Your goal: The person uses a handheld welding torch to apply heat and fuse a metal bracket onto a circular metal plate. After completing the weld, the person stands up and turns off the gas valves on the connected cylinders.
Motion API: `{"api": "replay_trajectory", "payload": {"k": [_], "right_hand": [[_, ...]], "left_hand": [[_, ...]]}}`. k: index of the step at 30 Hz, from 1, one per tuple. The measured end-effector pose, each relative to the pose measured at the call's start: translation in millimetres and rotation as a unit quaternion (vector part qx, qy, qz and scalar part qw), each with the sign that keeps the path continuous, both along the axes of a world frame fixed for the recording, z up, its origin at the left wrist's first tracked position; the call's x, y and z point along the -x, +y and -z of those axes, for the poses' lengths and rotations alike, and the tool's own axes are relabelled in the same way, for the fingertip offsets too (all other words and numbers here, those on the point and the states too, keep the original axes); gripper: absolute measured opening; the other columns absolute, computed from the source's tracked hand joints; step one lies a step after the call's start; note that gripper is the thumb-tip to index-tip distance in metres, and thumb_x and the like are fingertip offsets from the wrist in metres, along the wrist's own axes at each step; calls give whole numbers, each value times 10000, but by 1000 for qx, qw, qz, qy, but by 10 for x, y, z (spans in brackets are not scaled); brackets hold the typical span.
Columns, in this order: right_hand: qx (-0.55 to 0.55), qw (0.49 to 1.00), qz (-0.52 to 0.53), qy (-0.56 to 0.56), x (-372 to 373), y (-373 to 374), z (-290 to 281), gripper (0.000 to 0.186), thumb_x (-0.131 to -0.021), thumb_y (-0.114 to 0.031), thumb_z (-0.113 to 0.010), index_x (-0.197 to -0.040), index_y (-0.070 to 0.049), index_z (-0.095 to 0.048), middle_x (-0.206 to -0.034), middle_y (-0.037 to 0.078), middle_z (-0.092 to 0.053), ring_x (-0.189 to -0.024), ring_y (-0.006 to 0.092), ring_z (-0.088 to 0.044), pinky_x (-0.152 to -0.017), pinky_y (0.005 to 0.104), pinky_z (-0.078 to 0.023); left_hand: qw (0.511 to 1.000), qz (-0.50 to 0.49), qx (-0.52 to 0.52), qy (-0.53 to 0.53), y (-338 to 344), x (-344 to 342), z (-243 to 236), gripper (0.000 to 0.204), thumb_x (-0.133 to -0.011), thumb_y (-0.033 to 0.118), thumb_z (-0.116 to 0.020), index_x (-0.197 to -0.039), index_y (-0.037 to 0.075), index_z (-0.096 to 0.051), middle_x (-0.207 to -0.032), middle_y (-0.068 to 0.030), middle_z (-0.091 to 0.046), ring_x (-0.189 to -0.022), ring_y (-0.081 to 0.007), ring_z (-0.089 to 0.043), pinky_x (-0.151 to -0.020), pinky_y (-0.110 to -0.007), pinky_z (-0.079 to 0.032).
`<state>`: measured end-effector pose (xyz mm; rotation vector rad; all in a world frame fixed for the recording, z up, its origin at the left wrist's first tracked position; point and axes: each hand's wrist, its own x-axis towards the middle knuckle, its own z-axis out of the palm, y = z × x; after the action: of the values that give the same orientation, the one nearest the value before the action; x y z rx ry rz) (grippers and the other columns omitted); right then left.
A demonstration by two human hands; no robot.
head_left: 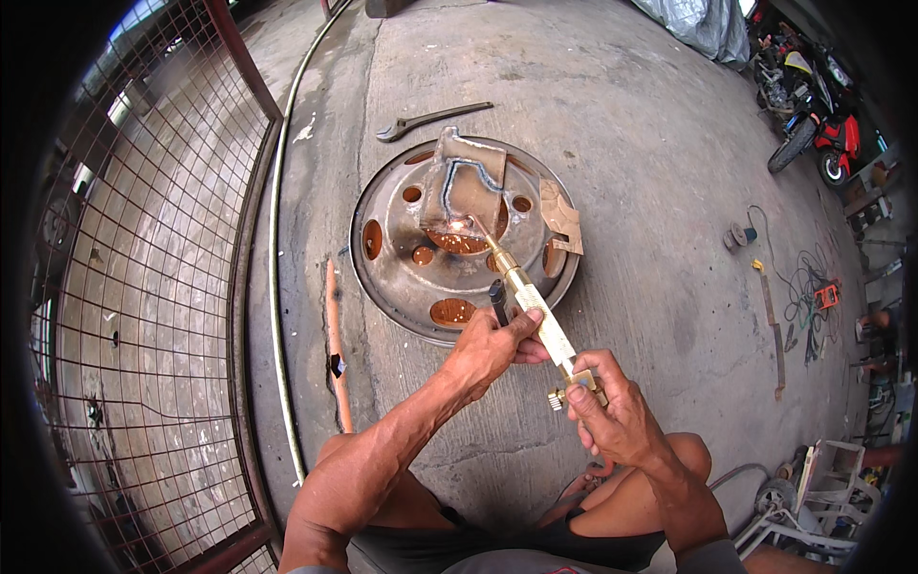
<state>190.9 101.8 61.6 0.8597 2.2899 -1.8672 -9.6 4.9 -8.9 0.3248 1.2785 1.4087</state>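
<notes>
A brass torch (pixel 540 320) slants up from the bottom centre, its tip at a bright glow with sparks on a metal plate (pixel 476 191) marked by a pale, bent line. The plate rests on a round steel wheel (pixel 392 277) with several holes. My left hand (pixel 483 354) grips the torch's middle, beside a short dark part (pixel 497 304) whose kind I cannot make out. My right hand (pixel 612 411) is closed around the torch's rear by the brass valve knobs. A cut cardboard piece (pixel 559 215) lies on the wheel's right side. An adjustable wrench (pixel 430 121) lies beyond the wheel.
A mesh fence (pixel 163 335) and pale hose (pixel 282 239) run along the left, near an orange pipe (pixel 334 306). At right are motorbikes (pixel 813 134), tangled cables (pixel 803 287), a metal strip (pixel 770 316) and a white frame (pixel 822 488). A grey cover (pixel 708 29) sits behind.
</notes>
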Motion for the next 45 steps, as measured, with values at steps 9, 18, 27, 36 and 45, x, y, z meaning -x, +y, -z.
{"api": "replay_trajectory", "payload": {"k": [9, 18, 27, 36, 45], "right_hand": [[-31, 999, 17, -15, -12, -32, -14, 381, -1063, -373, -614, -1235, -90, -425, -647, 21, -600, -506, 107, -581, -475, 308, -469], [-47, 999, 11, -1, 0, -22, 58, 381, -1049, -287, -645, -1219, -102, -359, -679, 19, -585, -493, 85, -562, -430, 275, -451], [-47, 999, 10, 8, 4, -22, 101, 405, -1050, -311, -644, -1226, -111, -340, -718, 29, -601, -475, 75, -544, -396, 261, -441], [-57, 998, 13, 14, 17, -36, 105, 392, -1049, -281, -648, -1224, -113, -340, -705, 30, -602, -470, 76, -544, -394, 262, -436], [-64, 998, 9, 10, 15, -29, 102, 389, -1050, -291, -643, -1226, -117, -343, -691, 30, -604, -464, 78, -548, -393, 266, -436]], "left_hand": [[1000, -6, -1, -12, 23, -26, 23, 333, -1067, 270, -627, -1162, -47, -663, -1015, -166, -731, -861, -211, -741, -789, -343, -642], [1000, -7, 3, -9, 7, -2, 5, 358, -1072, 269, -618, -1167, -74, -652, -1019, -181, -726, -858, -220, -743, -788, -343, -644], [1000, -19, -17, 7, -2, -9, 26, 398, -1073, 282, -612, -1121, -109, -677, -975, -207, -745, -830, -230, -766, -753, -329, -655], [1000, -24, -10, 8, -1, -15, 2, 398, -1072, 279, -617, -1115, -113, -674, -974, -202, -744, -827, -225, -761, -743, -327, -650], [1000, -21, -14, 2, 4, -7, 20, 400, -1072, 282, -615, -1117, -111, -674, -979, -201, -744, -833, -228, -765, -746, -326, -652]]}}
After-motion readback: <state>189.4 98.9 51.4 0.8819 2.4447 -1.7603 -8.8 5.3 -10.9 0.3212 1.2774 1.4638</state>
